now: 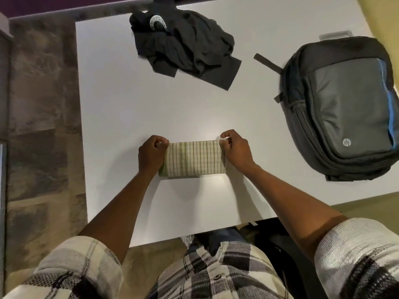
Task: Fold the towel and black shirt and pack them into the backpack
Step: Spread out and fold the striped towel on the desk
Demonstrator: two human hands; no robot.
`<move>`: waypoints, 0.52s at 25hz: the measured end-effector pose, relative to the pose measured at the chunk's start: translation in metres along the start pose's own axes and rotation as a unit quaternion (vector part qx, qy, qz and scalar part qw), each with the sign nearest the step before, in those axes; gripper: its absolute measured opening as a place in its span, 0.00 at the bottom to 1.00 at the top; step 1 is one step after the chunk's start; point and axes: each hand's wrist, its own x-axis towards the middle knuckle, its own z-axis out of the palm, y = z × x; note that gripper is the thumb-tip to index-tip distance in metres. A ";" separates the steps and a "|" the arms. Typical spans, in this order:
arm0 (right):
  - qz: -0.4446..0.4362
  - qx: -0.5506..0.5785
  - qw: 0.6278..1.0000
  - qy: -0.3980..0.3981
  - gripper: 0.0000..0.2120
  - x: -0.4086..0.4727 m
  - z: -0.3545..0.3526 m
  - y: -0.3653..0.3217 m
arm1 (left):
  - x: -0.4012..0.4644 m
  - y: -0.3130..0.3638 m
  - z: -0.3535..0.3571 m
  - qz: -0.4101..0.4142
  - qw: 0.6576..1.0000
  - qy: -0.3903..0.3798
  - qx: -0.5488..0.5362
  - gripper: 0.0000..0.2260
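The left hand [152, 153] is curled into a fist at the 9 o'clock end of the towel [194, 159], its fingers pinching the far corner of the cloth there. The right hand [234, 148] mirrors it at the 3 o'clock end, fingers and thumb closed on the towel's far corner on that side. Both forearms are bare, reaching in from 6 o'clock out of rolled plaid sleeves [356, 255].

The towel is cream with thin green stripes, folded into a compact rectangle, lying flat on the white table [121, 108] between the 2 hands, its long edges running 9 to 3 o'clock. A green border shows at its near left corner.

From the towel, the black shirt [185, 45] lies well apart toward 12 o'clock, crumpled in a loose heap near the table's far edge, with a round white printed emblem showing at its upper left and 1 flat panel sticking out toward 5 o'clock.

The backpack [345, 108] lies flat toward 2 o'clock of the towel, dark grey with a lighter grey front panel and a small round logo near its lower end. A strap [267, 62] sticks out from its top toward 10 o'clock. Whether its zip is open I cannot tell.

Mottled brown carpet [41, 126] lies at 9 o'clock of the table.
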 end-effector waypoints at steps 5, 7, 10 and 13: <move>0.018 -0.019 1.000 -0.012 0.05 0.020 0.003 0.006 | 0.014 -0.007 0.008 -0.020 1.000 -0.001 0.017 0.06; -0.023 -0.051 0.998 0.029 0.07 0.021 0.005 0.007 | 0.012 -0.007 0.009 -0.001 0.998 0.019 0.057 0.10; -0.132 -0.099 0.982 0.094 0.13 0.006 0.012 -0.005 | -0.003 0.002 0.015 0.089 0.987 0.057 0.123 0.16; -0.239 -0.113 0.963 0.061 0.20 -0.021 0.035 -0.017 | -0.036 -0.002 0.035 0.212 0.957 -0.002 0.200 0.25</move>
